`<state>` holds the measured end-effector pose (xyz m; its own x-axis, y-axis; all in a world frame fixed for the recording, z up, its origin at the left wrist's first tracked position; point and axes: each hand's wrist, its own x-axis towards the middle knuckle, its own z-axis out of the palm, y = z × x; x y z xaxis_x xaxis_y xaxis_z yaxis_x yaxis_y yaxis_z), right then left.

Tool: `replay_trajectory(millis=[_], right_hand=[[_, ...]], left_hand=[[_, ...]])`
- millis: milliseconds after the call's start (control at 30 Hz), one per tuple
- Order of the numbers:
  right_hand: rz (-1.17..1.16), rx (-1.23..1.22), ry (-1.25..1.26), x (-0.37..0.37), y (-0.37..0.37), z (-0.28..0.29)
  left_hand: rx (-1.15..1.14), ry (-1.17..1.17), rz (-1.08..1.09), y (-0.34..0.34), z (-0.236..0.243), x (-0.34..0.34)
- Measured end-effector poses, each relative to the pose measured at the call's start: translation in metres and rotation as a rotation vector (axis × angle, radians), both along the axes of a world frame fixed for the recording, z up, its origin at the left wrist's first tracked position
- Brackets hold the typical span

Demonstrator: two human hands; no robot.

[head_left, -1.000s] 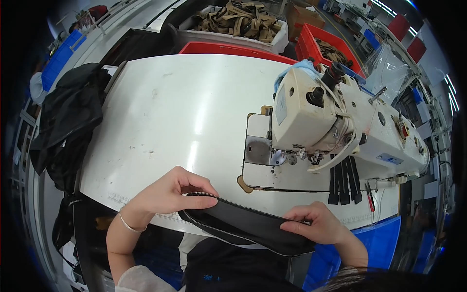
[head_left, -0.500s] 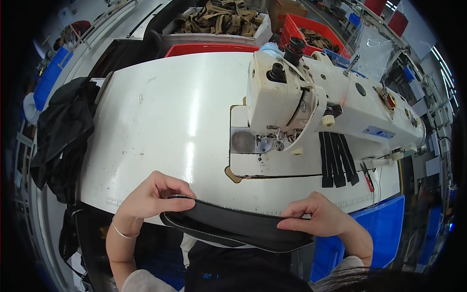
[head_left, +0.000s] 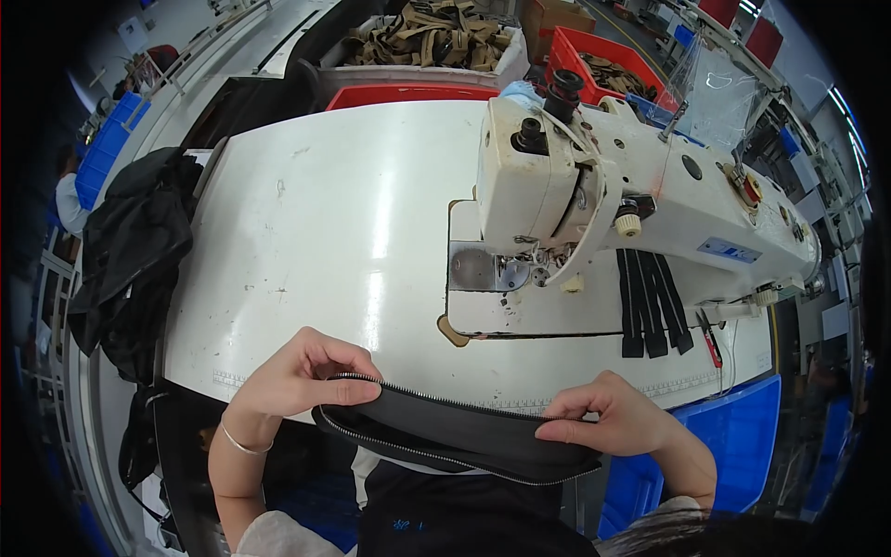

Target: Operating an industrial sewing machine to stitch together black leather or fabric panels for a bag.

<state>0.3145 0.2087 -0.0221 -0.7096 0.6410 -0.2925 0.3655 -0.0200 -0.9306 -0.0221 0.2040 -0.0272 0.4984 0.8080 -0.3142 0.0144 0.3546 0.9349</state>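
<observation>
I hold a long black fabric piece with open metal-toothed zipper edges (head_left: 455, 422) stretched sideways at the table's front edge. My left hand (head_left: 316, 376) is closed on its upper left edge, thumb along the zipper. My right hand (head_left: 608, 418) pinches the upper right end between thumb and fingers. Beyond the piece stands a cream sewing machine (head_left: 529, 176) with a metal needle plate (head_left: 473, 265). Several black strips (head_left: 645, 306) lie under the machine's arm, beside small red-handled snips (head_left: 713, 348).
The white table (head_left: 278, 232) has a heap of black fabric (head_left: 130, 241) over its left side. At the back are a white bin of tan straps (head_left: 432, 37) and red crates (head_left: 575, 51). A blue bin (head_left: 742, 436) sits below right. Another person's sleeve (head_left: 70, 195) shows far left.
Compared with a second ago, both hands hold the piece more level, its right end slightly higher. The view has shifted, so the machine appears a little higher and further left.
</observation>
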Motion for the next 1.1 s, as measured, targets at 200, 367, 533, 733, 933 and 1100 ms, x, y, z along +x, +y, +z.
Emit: replay_trajectory(millis=[200,367,533,733,933,1100], right_hand=[[-0.01,0.001,0.012,-0.011,-0.001,-0.013],[-0.379,-0.53,0.358,-0.057,-0.023,-0.069],[-0.355,-0.664,0.355,-0.07,-0.043,-0.079],[-0.464,-0.726,0.439,-0.071,-0.06,-0.074],[-0.391,-0.843,0.412,-0.065,-0.064,-0.075],[-0.383,-0.826,0.464,-0.062,-0.073,-0.08]], left_hand=[[0.332,0.336,0.124,0.015,0.015,-0.013],[1.441,1.083,0.254,0.051,0.014,0.042],[1.324,0.838,-0.36,-0.024,-0.033,0.07],[1.319,0.768,-0.295,-0.048,-0.052,0.063],[1.207,0.593,-0.137,-0.052,-0.057,0.06],[1.159,0.552,-0.108,-0.053,-0.056,0.06]])
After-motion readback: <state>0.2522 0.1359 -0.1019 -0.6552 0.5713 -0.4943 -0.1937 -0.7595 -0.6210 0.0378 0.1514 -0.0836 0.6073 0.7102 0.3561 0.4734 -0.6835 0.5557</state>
